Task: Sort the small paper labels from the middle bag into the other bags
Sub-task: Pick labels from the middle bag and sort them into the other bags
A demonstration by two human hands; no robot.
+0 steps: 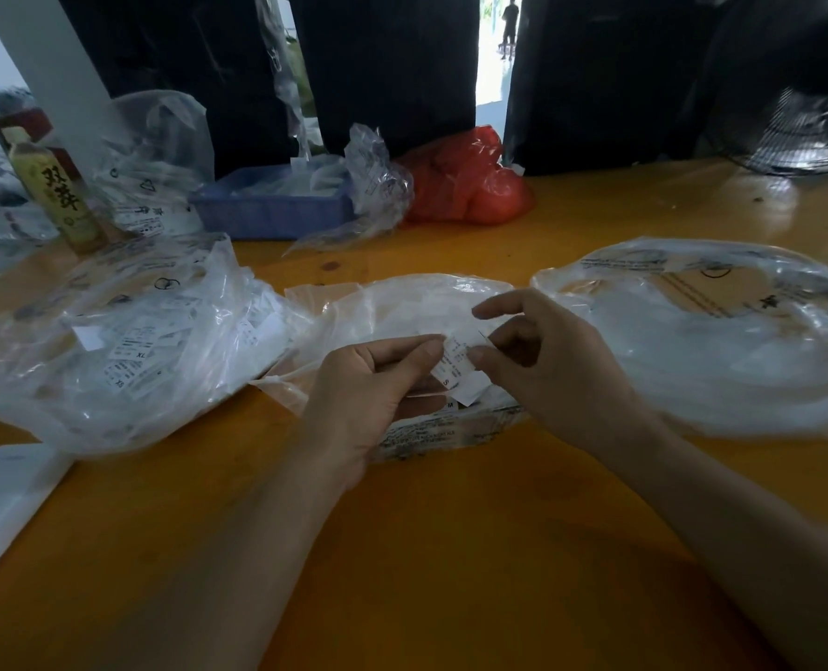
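Paper-thin and nearly weightless, the labels sit pinched between thumb and fingertips of both the left hand and right hand over the middle bag, likely floppy, clingy, best peeled apart by their edges.

An orange worktop carries three clear bags in a row (the left one full of labels), a blue tray, a bottle and a red bag.

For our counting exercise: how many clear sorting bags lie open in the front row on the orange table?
3: left bag with labels inside, middle bag behind the hands, right bag. More crumpled plastic sits further back, uncounted.
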